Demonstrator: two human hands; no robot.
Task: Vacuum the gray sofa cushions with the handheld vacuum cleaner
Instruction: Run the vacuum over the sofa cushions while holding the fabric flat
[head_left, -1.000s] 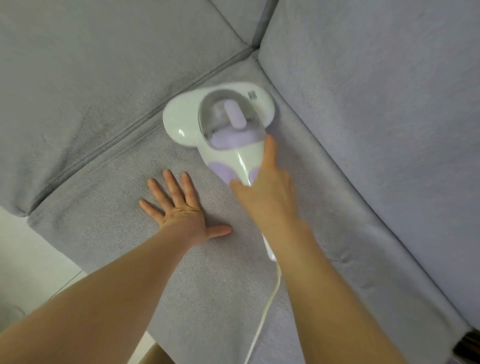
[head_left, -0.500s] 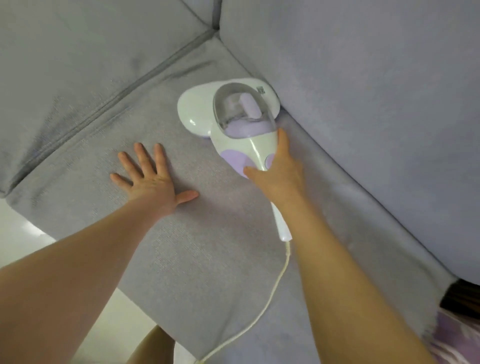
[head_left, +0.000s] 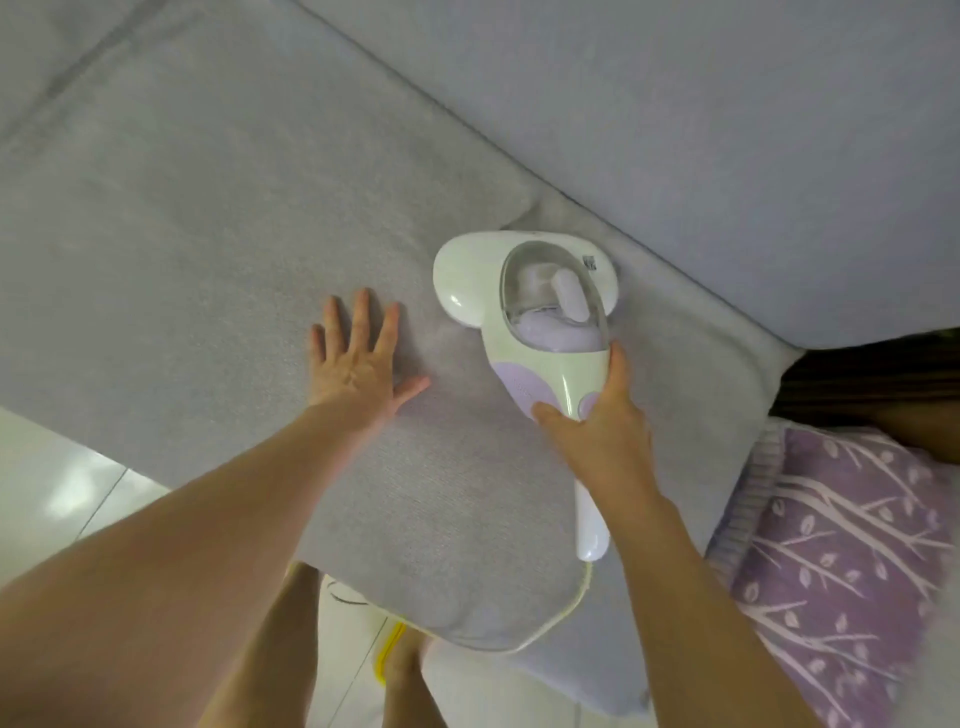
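A white and lilac handheld vacuum cleaner (head_left: 524, 291) lies head-down on the gray sofa seat cushion (head_left: 208, 218), its head close to the back cushion (head_left: 701, 130). My right hand (head_left: 597, 431) grips its handle, index finger stretched along the side of the body. The end of the handle sticks out below my wrist, and a white cord (head_left: 566, 613) trails from it over the cushion's front edge. My left hand (head_left: 358, 369) presses flat on the seat cushion, fingers spread, just left of the vacuum head.
A purple pillow with a white branch pattern (head_left: 841, 561) lies on the seat at the right. Pale tiled floor (head_left: 57, 483) shows at the lower left. My legs and a yellow-edged slipper (head_left: 387, 654) stand below the cushion's front edge.
The vacuum and both hands have travelled rightward along the seat cushion, away from the sofa corner. The purple pillow has come fully into view at the right.
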